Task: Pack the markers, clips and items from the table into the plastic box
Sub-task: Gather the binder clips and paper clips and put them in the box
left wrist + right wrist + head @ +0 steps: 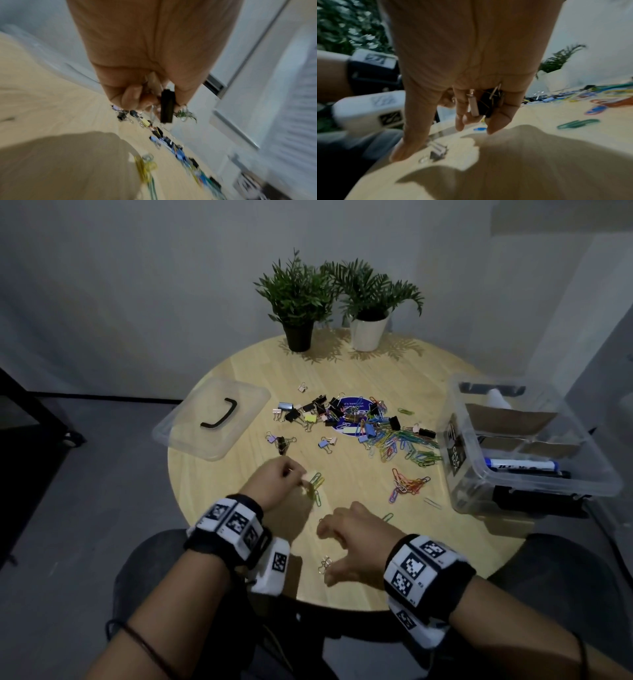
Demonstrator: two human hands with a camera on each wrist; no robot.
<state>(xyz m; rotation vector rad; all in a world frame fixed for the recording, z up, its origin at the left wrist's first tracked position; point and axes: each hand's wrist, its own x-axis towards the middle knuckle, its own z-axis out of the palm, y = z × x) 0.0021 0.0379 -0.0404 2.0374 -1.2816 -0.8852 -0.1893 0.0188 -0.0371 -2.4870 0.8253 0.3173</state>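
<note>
Hands (147, 75) (471, 81) clutching binder clips (166, 106) (wrist views only)

Head: looks down on both hands and the desk (342, 364).
Wrists: each close behind its hand's palm, facing the fingers.
Shared: clip pile (359, 422) beyond the hands.

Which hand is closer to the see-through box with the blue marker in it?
Right. The right hand is out over the table, apart from the plastic box at the right edge. The left hand is farther left, holding clips.
</note>
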